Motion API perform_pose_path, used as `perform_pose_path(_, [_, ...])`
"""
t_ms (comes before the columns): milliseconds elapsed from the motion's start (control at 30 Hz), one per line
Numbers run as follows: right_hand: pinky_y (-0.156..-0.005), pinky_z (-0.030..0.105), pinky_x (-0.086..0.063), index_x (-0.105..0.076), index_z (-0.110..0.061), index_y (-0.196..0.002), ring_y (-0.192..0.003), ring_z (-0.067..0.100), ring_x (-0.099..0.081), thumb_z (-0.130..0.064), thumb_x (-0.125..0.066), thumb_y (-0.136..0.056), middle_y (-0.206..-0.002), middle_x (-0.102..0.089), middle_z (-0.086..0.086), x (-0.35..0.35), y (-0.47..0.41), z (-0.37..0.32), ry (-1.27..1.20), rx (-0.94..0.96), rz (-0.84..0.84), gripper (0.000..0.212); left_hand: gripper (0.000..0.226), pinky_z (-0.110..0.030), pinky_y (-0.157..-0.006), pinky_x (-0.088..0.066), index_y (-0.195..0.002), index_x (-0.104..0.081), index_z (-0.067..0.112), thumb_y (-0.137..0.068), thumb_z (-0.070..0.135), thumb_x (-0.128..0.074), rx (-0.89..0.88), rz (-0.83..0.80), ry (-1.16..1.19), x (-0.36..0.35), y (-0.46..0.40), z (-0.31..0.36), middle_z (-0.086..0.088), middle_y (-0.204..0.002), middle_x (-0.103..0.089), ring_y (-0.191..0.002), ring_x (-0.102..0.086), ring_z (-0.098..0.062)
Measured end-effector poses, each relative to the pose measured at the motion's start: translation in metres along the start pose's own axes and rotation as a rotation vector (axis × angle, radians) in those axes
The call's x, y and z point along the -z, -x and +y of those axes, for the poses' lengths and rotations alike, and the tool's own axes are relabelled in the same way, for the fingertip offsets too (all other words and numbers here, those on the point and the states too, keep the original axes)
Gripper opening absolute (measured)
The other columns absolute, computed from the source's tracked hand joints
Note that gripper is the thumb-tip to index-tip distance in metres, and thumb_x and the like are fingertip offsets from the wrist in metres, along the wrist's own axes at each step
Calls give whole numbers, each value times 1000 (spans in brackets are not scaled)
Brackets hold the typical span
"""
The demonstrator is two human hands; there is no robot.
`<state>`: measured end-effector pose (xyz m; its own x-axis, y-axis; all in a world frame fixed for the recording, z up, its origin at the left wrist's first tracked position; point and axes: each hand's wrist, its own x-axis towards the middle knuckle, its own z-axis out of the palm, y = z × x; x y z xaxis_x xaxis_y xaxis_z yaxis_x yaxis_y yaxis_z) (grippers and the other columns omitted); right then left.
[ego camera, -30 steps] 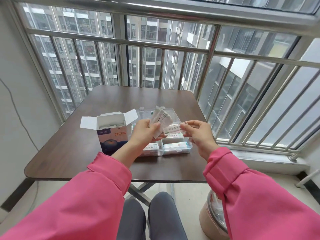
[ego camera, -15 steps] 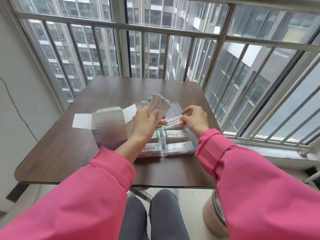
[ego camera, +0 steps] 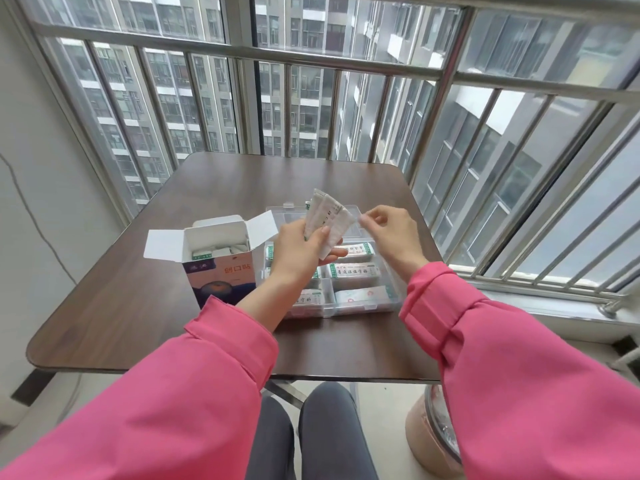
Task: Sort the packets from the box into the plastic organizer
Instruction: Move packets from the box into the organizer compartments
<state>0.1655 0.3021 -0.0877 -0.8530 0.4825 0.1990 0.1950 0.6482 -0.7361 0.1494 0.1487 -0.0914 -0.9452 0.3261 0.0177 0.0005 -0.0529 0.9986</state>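
My left hand point(ego camera: 299, 252) grips a fanned bunch of white packets point(ego camera: 323, 218) above the clear plastic organizer point(ego camera: 396, 301). My right hand point(ego camera: 391, 237) is raised beside the bunch, and its thumb and forefinger pinch the edge of the outermost packet. Several of the organizer's compartments hold white packets with green print point(ego camera: 355, 270). To the left of the organizer stands the open blue box point(ego camera: 221, 275), flaps spread, with more packets inside.
Box and organizer sit mid-table on a dark brown table point(ego camera: 121, 306). Metal window railings point(ego camera: 433, 140) close off the far and right sides. A pinkish bin point(ego camera: 429, 441) stands on the floor under the right front corner, beside my knees.
My right hand has put its single packet into a far right compartment of the organizer and has risen back to the bunch in my left hand. The view has tilted down.
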Motion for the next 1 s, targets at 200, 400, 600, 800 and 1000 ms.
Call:
perform_pose_path(200, [-33, 12, -25, -66, -4, -84, -33, 3, -36, -13, -61, -89, -43, -52, -4, 20, 16, -18, -657, -174, -378, 11, 13, -22, -57, -57, -90, -58, 13, -96, 7, -49, 40, -57, 80, -3, 4, 5, -10, -84, -67, -58, -70, -16])
perform_pose_path(400, [-47, 12, -50, -63, -2, -83, -50, 8, -65, -9, -58, -91, -59, -69, 4, 22, 19, -16, -931, -328, -325, 11, 8, -21, -56, -57, -101, -58, 10, -96, 11, -51, 19, 29, 51, 2, 0, 4, -9, -84, -67, -56, -68, -14])
perform_pose_path(600, [-55, 13, -51, -57, -3, -79, -54, 7, -64, -1, -57, -90, -76, -60, 10, 25, 20, 7, -868, -322, -321, 11, 13, -21, -58, -55, -92, -58, 20, -97, 12, -49, -141, 89, -95, 7, 9, -3, -3, -80, -68, -61, -69, -11])
perform_pose_path(800, [-53, 13, -48, -62, -4, -78, -51, 6, -57, 6, -64, -82, -68, -59, 9, 24, 21, 19, -461, -160, -420, 12, 9, -23, -54, -55, -95, -58, 16, -97, 15, -49, -131, 91, -137, 6, 8, -4, -6, -81, -68, -58, -68, -12])
perform_pose_path(1000, [-48, 8, -39, -68, -10, -77, -49, 0, -56, 0, -69, -79, -65, -65, 6, 16, 23, 17, -127, -30, -405, 10, 11, -19, -44, -47, -99, -58, 16, -97, 22, -49, -82, 120, -315, 11, 7, -7, 3, -80, -69, -52, -66, -8])
